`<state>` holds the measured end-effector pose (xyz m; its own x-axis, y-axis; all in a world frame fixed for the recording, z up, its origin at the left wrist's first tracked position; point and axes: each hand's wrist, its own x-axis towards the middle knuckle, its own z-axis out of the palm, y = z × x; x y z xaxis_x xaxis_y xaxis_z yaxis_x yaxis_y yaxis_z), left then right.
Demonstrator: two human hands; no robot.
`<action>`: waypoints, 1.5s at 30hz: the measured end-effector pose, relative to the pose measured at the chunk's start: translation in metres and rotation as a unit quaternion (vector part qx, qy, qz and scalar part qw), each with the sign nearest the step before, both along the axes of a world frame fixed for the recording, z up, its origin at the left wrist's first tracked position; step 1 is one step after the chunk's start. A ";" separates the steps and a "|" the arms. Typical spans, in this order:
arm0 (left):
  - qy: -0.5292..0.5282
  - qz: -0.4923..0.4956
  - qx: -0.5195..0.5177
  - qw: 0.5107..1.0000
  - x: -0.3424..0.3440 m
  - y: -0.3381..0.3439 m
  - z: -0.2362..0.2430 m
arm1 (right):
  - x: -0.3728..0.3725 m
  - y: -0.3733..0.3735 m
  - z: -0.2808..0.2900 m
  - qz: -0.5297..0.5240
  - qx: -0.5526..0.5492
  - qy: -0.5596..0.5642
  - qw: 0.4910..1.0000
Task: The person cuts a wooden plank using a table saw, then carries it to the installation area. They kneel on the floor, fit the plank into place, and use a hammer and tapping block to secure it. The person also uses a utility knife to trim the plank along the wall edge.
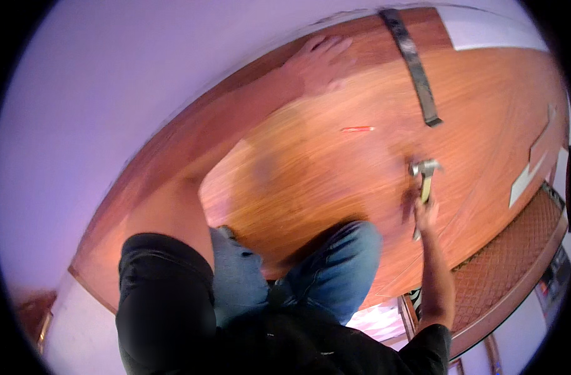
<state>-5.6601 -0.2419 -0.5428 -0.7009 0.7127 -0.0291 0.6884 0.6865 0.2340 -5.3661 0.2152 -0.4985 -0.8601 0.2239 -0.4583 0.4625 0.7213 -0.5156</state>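
Fingers wrapped round its handle, my right hand [426, 214] holds a claw hammer [427, 177] with a metal head and a yellowish-green grip. The hammer is raised above the wood-look floor [310, 169]. My left hand [323, 61] reaches far forward with its fingers stretched out, on or just over the planks near the wall; motion blurs it slightly. A long dark metal pull bar [413, 65] with a bent end lies to the right of that hand. Between the two hands rests a small red pencil or marker [358, 129].
A pale purple wall [110, 94] curves along the left and far side. At the far right lies a white sheet [491, 28]. Loose plank pieces [541, 150] are on the right, beside a brown piece of furniture with a quilted pattern [504, 262]. My jeans-clad knees [335, 269] are close to the floor.
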 end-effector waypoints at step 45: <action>-0.019 0.582 -0.064 0.810 0.397 -0.440 -0.019 | 0.064 -0.228 0.027 0.397 0.163 0.033 0.902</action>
